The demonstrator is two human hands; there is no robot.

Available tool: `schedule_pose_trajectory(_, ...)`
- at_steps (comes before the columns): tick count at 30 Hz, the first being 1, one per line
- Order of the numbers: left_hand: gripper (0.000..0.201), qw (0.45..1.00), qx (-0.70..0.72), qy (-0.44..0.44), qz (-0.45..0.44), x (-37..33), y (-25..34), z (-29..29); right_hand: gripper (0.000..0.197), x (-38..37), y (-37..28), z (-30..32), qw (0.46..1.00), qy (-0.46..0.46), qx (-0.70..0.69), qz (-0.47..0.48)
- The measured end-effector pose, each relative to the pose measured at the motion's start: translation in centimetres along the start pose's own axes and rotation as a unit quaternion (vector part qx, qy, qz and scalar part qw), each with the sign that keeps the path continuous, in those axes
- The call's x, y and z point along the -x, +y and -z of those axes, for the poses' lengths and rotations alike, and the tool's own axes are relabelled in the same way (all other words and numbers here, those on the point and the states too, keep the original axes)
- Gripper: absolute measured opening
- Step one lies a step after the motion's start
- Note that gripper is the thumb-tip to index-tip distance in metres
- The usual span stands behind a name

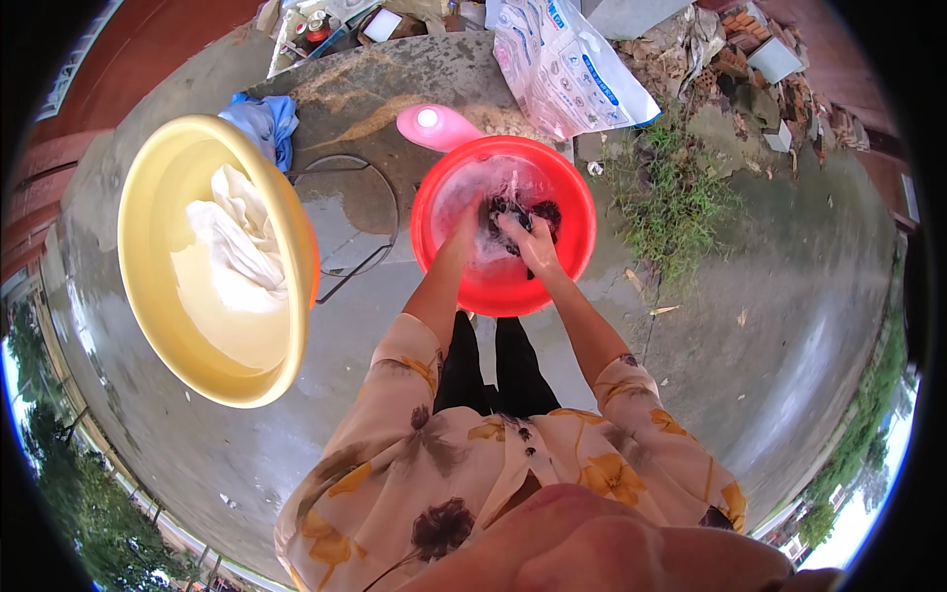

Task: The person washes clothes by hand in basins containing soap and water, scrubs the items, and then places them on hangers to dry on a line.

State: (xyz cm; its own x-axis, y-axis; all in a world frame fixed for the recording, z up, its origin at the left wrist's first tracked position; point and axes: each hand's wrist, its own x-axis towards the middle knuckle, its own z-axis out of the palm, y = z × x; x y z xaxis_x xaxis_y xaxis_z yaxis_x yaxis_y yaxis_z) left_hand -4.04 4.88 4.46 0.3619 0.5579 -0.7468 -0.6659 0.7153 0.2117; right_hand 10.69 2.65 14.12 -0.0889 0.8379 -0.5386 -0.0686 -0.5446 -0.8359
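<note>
A red basin [585,232] stands in front of my feet, with foamy water [469,187] in it. Both my hands are down inside it at a wet black cloth [546,210]. My right hand [534,244] is closed on the cloth, its fingers bent over the dark fabric. On the other side, my left hand [471,223] reaches into the suds against the cloth's left edge. Its fingers are hidden by foam and fabric, so I cannot see how they are bent.
At the left a big yellow basin [138,266] holds white cloth [237,242]. A round metal stand [397,212] is beside it, with blue fabric [271,123] behind. Beyond the red basin lie a pink bottle [449,128] and a printed plastic bag [567,74]. Weeds [681,192] and rubble [760,69] are far right.
</note>
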Motion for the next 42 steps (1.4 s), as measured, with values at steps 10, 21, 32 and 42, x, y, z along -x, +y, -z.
schedule_pose_trajectory(10,0.028,0.697,-0.647,0.214,-0.223,12.8,3.9,-4.4,0.036,5.1,-2.3,4.7,0.886,0.155,0.404,0.166)
schedule_pose_trajectory(21,0.063,0.494,-0.827,0.17,-0.207,3.7,-1.4,-3.6,0.061,-5.5,4.6,3.0,0.808,0.204,0.547,0.082)
schedule_pose_trajectory(32,0.034,0.581,-0.713,0.062,-0.388,5.4,3.8,-3.7,0.037,-5.1,-0.6,6.8,0.917,0.051,0.389,0.071)
schedule_pose_trajectory(42,0.028,0.688,-0.569,-0.004,-0.45,22.3,9.3,-17.6,0.048,3.8,-9.5,4.7,0.926,0.017,0.274,0.261)
